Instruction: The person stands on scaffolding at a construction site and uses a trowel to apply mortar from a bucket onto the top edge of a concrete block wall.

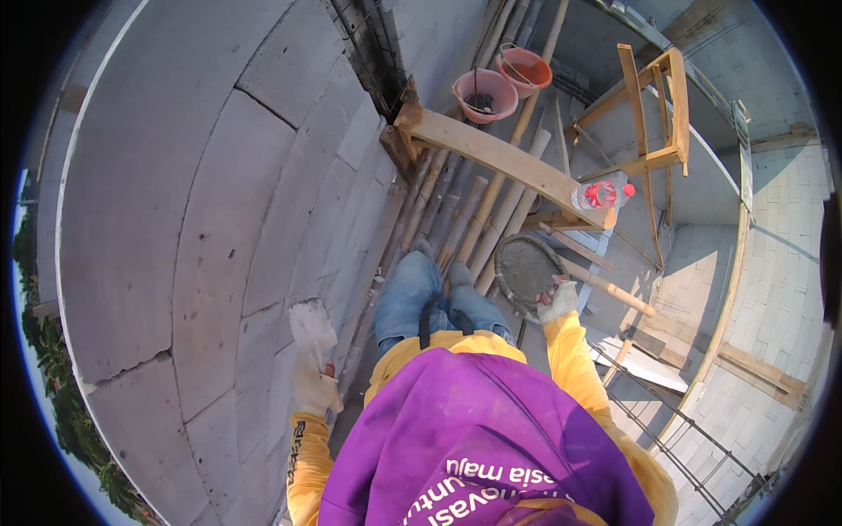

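My left hand (316, 386), in a pale work glove, is closed on the handle of a flat trowel (311, 324), its blade whitened and beside the grey block wall (215, 210) at my left. My gloved right hand (554, 300) is closed on the edge of a dark round bucket (516, 256) holding grey, wet mortar. My legs stand over bamboo poles and pipes, just left of the bucket.
A wooden plank (478, 153) crosses ahead, carrying a plastic bottle (598, 195). Two pink buckets (485, 95) sit beyond it. A timber frame (671, 105) stands right, over a drop to lower levels. Rebar (667, 430) juts at the lower right.
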The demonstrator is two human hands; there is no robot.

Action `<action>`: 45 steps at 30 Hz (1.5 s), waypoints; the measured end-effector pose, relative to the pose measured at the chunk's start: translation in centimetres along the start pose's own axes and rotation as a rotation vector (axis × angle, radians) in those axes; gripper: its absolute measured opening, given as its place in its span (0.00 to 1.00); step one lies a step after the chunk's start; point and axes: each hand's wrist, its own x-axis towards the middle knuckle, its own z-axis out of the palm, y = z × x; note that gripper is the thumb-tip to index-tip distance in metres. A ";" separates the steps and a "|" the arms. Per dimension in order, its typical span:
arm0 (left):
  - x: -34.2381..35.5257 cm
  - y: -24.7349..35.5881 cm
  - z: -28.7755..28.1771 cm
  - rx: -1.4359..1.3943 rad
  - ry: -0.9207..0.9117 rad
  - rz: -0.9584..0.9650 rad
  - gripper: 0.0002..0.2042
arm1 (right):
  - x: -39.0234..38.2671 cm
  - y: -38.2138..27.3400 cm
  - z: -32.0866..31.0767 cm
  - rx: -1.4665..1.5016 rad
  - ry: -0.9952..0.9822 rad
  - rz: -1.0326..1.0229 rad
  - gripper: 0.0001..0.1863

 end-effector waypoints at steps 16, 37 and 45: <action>1.2 2.3 2.3 -0.263 -0.077 -0.733 0.14 | 9.2 -9.9 33.2 -0.049 -0.322 -0.068 0.02; 24.9 14.4 -3.2 -0.121 -0.152 -0.015 0.18 | 18.0 -10.1 29.1 -0.277 -0.144 0.053 0.12; 32.8 30.0 -5.5 -0.700 -0.129 -0.038 0.15 | 4.7 -13.5 35.3 -1.103 -0.634 -0.577 0.20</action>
